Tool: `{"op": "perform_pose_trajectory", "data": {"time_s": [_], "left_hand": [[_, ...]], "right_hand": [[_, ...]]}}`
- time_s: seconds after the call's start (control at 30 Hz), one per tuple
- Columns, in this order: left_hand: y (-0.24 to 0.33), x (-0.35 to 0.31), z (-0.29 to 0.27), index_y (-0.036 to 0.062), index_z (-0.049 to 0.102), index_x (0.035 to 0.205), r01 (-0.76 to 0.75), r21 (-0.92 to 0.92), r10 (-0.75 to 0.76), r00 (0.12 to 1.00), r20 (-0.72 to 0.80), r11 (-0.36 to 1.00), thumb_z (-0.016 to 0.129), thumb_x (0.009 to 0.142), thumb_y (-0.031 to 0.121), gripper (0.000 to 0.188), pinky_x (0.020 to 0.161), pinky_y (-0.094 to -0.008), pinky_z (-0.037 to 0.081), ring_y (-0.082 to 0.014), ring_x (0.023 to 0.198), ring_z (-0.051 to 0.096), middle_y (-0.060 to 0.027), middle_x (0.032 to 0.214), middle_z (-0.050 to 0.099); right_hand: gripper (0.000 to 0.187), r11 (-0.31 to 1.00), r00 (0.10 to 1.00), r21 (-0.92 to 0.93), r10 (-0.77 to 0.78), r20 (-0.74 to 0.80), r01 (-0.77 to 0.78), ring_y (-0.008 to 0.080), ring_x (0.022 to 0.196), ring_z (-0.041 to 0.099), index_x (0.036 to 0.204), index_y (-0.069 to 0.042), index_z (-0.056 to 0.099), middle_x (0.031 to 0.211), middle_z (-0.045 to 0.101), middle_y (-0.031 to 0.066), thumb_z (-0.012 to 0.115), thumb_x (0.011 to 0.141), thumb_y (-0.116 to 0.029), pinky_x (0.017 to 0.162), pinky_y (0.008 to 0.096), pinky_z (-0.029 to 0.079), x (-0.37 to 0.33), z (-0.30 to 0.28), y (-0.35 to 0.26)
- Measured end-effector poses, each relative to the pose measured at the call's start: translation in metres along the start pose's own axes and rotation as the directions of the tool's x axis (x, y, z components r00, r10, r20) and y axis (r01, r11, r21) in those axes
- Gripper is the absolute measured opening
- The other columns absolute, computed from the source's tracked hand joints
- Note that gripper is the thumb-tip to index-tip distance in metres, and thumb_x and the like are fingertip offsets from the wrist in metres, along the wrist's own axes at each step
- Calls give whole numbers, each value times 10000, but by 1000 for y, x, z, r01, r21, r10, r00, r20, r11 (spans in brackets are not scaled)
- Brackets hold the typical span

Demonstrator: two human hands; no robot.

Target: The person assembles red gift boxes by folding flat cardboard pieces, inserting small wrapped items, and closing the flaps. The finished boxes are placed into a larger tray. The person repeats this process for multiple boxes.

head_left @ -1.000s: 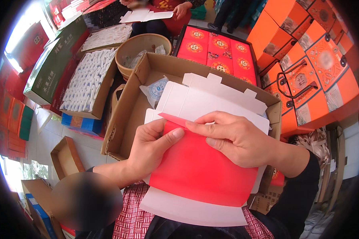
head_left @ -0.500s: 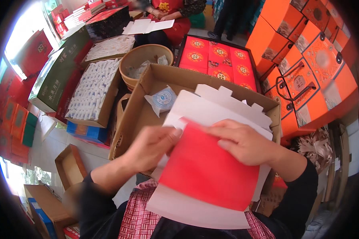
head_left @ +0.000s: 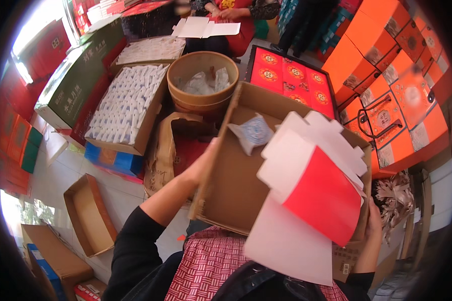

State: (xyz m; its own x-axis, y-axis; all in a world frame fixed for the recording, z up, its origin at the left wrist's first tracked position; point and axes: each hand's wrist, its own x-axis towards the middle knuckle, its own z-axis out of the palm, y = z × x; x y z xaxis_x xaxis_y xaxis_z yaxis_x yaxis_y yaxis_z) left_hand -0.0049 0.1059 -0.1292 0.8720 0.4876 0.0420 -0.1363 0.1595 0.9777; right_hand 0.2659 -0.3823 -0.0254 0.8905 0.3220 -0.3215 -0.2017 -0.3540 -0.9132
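A shallow cardboard box [head_left: 236, 188] sits in front of me, tilted. My left hand [head_left: 205, 163] holds its left wall, the fingers hidden behind it. Against the right wall is my right hand [head_left: 374, 220], closed on that side and partly hidden by the sheets. White flat carton blanks [head_left: 286, 143] with notched flaps lie over the box's right part. On them rests a red sheet [head_left: 326, 195], with a white flap [head_left: 289, 241] hanging over the near edge. A small white wrapped packet [head_left: 253, 133] with a blue print lies inside at the far left.
Beyond stands a round wooden tub [head_left: 203, 98] with clear wrappers. At left, a carton [head_left: 120, 108] holds rows of white packets; an open brown box [head_left: 89, 215] lies on the floor. Right are a tray of red boxes [head_left: 296, 75] and stacked orange boxes [head_left: 381, 120]. Another person [head_left: 226, 15] sits opposite.
Both hands have left the red sheet and gone to the box's sides. The box has shifted right and turned, carrying the sheets and packet. The red sheet now lies loose on the white blanks.
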Motion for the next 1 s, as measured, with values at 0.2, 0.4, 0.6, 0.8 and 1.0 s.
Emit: {"op": "perform_pose_trajectory", "data": {"time_s": [0.2,0.4,0.6,0.8,1.0], "left_hand": [[7,-12,13,-25,361,1352,17,130,-30,994,105,991,338,995,448,593,1090,-352,252,-234,1317,338,-193,1366,406],[-13,129,-36,-58,452,1291,293,-54,-295,904,-310,955,682,788,517,798,940,-379,428,-258,1149,528,-198,1262,534],[-35,240,-47,42,607,1111,426,-468,-382,904,192,774,654,845,344,404,701,-384,573,-217,820,678,-115,999,678],[-21,219,-28,17,604,1000,320,-650,-260,947,190,689,617,814,249,298,608,-337,573,-225,662,666,-109,835,680],[-5,228,-20,-21,559,988,55,-536,-94,994,-47,842,614,791,192,295,561,-304,550,-191,644,650,-108,829,642]], "right_hand": [[577,969,998,241,60,-8,-56,226,1251,440,1328,-3,476,1333,496,120,514,937,-425,1028,307,333,-41,-15,15],[575,987,998,159,40,-48,-32,221,1250,441,1330,-2,474,1329,500,114,510,939,-422,1033,309,327,-43,-26,18],[574,991,997,132,19,-75,-9,215,1250,442,1331,0,471,1325,504,107,505,940,-419,1039,312,321,-46,-36,35],[573,992,995,127,19,-99,-7,210,1249,443,1333,1,469,1322,508,100,500,942,-417,1044,315,314,-45,-43,56],[572,996,993,89,1,-121,10,205,1248,444,1335,2,466,1318,512,94,496,943,-414,1049,318,308,-45,-39,62]]}}
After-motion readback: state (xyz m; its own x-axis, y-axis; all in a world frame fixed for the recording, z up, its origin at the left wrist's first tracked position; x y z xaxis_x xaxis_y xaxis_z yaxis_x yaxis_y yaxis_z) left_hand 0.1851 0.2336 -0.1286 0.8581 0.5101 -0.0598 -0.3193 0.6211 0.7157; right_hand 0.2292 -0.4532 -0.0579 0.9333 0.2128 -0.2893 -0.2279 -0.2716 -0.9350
